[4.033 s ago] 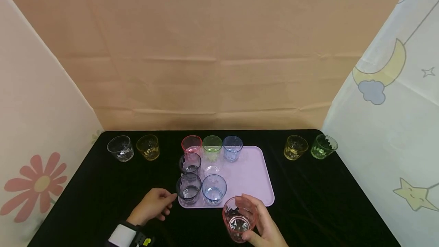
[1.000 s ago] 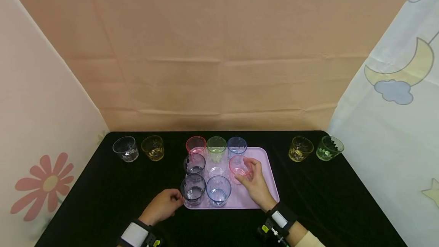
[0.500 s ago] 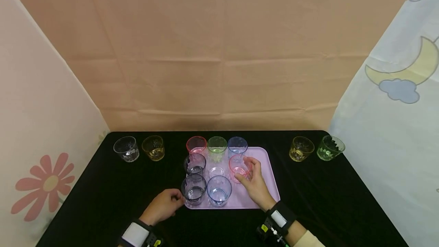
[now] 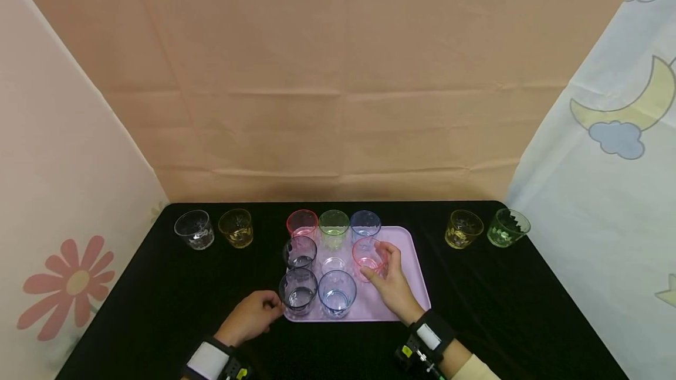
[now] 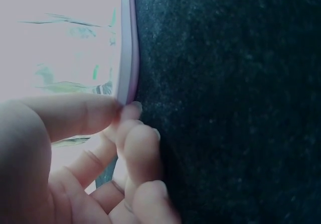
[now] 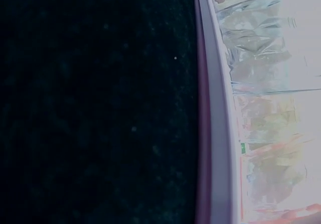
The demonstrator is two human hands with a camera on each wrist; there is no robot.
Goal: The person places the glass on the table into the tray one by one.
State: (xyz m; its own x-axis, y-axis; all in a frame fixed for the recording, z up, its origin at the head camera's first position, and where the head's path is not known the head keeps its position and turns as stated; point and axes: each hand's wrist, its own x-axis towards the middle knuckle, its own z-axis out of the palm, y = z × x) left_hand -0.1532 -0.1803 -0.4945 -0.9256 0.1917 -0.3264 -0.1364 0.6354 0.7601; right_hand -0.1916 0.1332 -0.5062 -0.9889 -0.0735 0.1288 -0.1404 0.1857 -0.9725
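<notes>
My left hand [image 4: 252,315] pinches the near-left corner of the lilac tray [image 4: 402,237] between thumb and forefinger — presumably to stop it shifting — forearm angled in from the lower left, fingertips just beside the nearer dark glass [image 4: 298,297]. Further right, the red-rimmed glass [image 4: 368,260] is upright at the tray, behind and right of the near blue glass [image 4: 337,298]; my right hand [image 4: 393,283], reaching from the lower right, grips its outer side, thumb and fingers parted to its width, seemingly to avoid its neighbours — base contact I cannot confirm.
</notes>
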